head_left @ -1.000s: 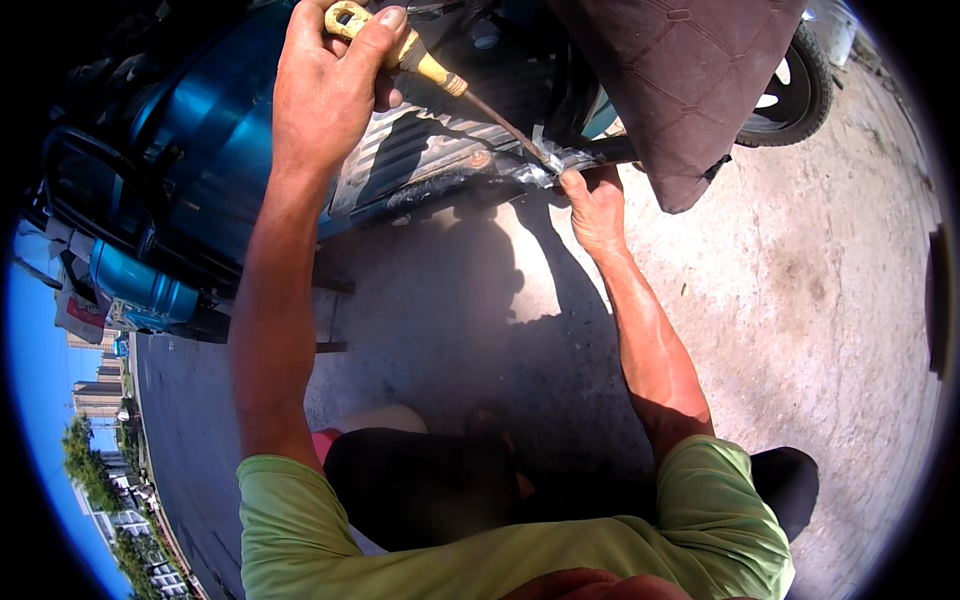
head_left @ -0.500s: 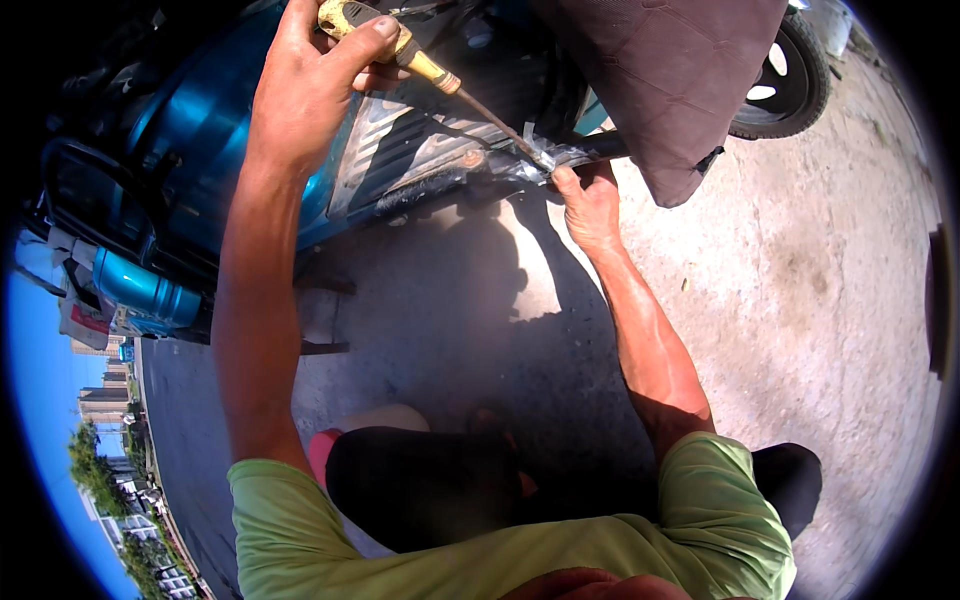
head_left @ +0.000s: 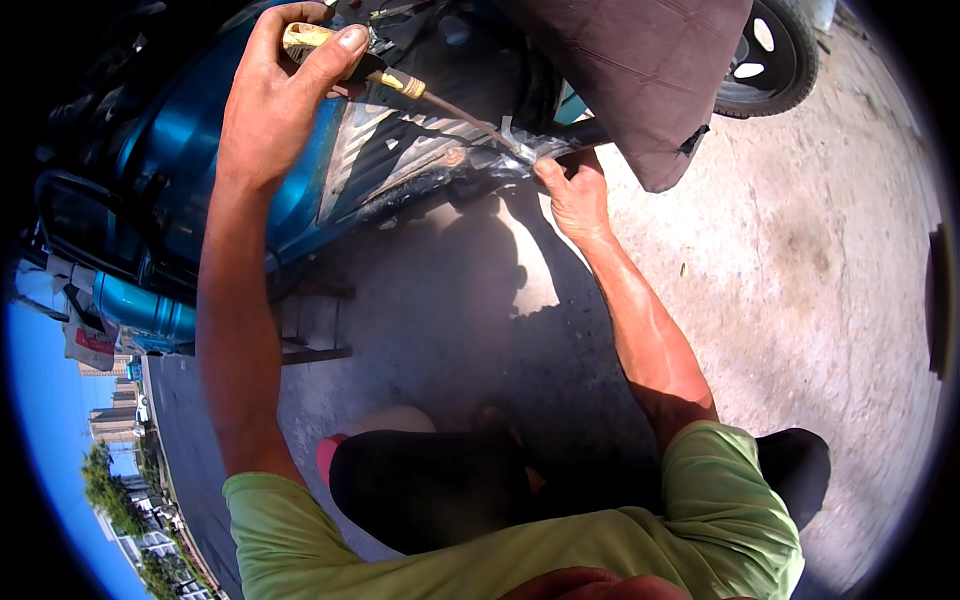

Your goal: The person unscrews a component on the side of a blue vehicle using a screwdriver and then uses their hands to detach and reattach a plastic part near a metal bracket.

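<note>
My left hand (head_left: 268,115) is closed round the yellow-and-black handle of a screwdriver (head_left: 402,82), its thumb lying along the grip. The thin shaft slants down to the right, and its tip meets a shiny silvery piece (head_left: 522,153) at the edge of a vehicle's ribbed footboard (head_left: 425,168). Right at that tip is my right hand (head_left: 580,200), thumb pressed against the edge and fingers curled underneath. What those fingers grip is hidden. Crumpled clear, plastic-like material lies along the edge beside the tip.
A brown quilted cover (head_left: 640,80) hangs just above my right hand, with a black wheel (head_left: 770,60) behind it. Blue bodywork (head_left: 190,130) and a black metal bar (head_left: 85,180) stand at the left. Sunlit concrete (head_left: 780,300) spreads to the right.
The screwdriver's handle has dropped a little to the left, so its shaft lies flatter. My right hand keeps its place at the tip. The whole view has shifted slightly.
</note>
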### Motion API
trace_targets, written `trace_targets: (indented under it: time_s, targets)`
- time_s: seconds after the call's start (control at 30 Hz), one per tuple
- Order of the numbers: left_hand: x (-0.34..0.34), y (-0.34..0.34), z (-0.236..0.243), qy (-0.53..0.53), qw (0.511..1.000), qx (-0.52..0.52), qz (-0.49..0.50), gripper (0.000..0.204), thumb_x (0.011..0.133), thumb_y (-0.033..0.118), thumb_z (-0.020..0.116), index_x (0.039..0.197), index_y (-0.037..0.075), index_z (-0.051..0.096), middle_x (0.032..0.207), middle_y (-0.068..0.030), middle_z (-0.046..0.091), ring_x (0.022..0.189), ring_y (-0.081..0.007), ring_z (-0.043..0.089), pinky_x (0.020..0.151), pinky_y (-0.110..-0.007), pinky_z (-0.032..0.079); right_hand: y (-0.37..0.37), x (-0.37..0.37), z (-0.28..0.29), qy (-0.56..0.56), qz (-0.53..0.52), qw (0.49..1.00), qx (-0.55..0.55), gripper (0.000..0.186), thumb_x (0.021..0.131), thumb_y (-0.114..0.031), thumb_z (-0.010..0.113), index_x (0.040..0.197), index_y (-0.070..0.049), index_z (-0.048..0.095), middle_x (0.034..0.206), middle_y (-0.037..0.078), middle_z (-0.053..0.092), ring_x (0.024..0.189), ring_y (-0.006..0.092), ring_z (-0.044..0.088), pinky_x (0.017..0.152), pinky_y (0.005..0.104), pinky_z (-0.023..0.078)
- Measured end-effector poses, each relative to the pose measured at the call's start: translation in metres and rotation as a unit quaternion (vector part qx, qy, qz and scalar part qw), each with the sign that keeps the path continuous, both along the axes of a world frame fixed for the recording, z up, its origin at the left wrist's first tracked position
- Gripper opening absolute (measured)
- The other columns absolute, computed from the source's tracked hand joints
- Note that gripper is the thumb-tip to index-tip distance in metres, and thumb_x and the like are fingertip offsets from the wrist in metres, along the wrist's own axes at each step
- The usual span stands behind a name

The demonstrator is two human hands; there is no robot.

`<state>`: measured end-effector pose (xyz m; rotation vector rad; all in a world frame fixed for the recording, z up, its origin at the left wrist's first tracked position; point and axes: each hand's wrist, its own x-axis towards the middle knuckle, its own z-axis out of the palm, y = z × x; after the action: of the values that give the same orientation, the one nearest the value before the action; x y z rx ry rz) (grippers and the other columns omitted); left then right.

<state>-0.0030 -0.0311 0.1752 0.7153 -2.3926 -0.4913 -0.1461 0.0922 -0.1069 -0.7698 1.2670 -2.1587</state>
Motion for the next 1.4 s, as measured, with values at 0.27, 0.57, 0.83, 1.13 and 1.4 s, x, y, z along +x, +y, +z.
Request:
trace_targets:
  time_s: [0.27, 0.57, 0.83, 1.13, 1.4]
  targets:
    - [0.001, 0.003, -0.002, 0.029, 0.998, -0.045, -0.013, 0.065, 0.088, 0.053, 0.073, 0.127, 0.004, 0.058, 0.107, -0.0148, 0.064, 0.086, -0.0192, 0.069, 0.082, -0.034, 0.058, 0.002, 0.0, 0.002, 0.025, 0.004, 0.999, 0.044, 0.076, 0.081, -0.064, 0.076, 0.112, 0.003, 0.058, 0.092, 0.008, 0.065, 0.085, 0.0161, 0.06, 0.08, 0.0312, 0.05]
    - [-0.002, 0.012, 0.011, -0.095, 0.991, 0.001, 0.09, 0.054, 0.092, 0.04, 0.07, 0.131, 0.005, 0.056, 0.111, -0.015, 0.062, 0.1, -0.0198, 0.067, 0.089, -0.034, 0.056, 0.0, -0.002, -0.002, 0.008, -0.012, 1.0, -0.001, 0.078, 0.08, -0.064, 0.077, 0.115, 0.003, 0.056, 0.092, 0.007, 0.065, 0.084, 0.0141, 0.06, 0.078, 0.0294, 0.05]
    - [0.006, -0.003, 0.006, -0.03, 0.998, 0.034, -0.035, 0.055, 0.095, 0.04, 0.067, 0.133, 0.002, 0.054, 0.107, -0.0137, 0.064, 0.102, -0.0201, 0.066, 0.089, -0.035, 0.055, -0.003, 0.0, -0.003, -0.001, 0.006, 1.0, -0.012, 0.081, 0.078, -0.063, 0.079, 0.118, 0.003, 0.055, 0.092, 0.007, 0.064, 0.083, 0.0139, 0.059, 0.077, 0.0281, 0.05]
    - [0.006, 0.009, 0.0, 0.013, 0.997, -0.048, -0.061, 0.058, 0.09, 0.043, 0.074, 0.131, 0.006, 0.056, 0.107, -0.0148, 0.065, 0.1, -0.0217, 0.067, 0.091, -0.034, 0.055, -0.002, -0.002, -0.003, 0.002, 0.011, 1.0, 0.007, 0.078, 0.077, -0.064, 0.079, 0.114, 0.001, 0.056, 0.087, 0.004, 0.064, 0.078, 0.0123, 0.058, 0.074, 0.0276, 0.049]
    - [0.0, 0.03, 0.003, -0.054, 0.997, -0.042, 0.04, 0.05, 0.094, 0.031, 0.07, 0.13, 0.0, 0.053, 0.102, -0.0146, 0.064, 0.097, -0.0202, 0.068, 0.091, -0.032, 0.055, 0.002, -0.005, 0.0, 0.011, 0.008, 0.999, 0.039, 0.079, 0.076, -0.064, 0.08, 0.113, 0.001, 0.056, 0.086, 0.004, 0.063, 0.078, 0.0127, 0.057, 0.074, 0.0283, 0.048]
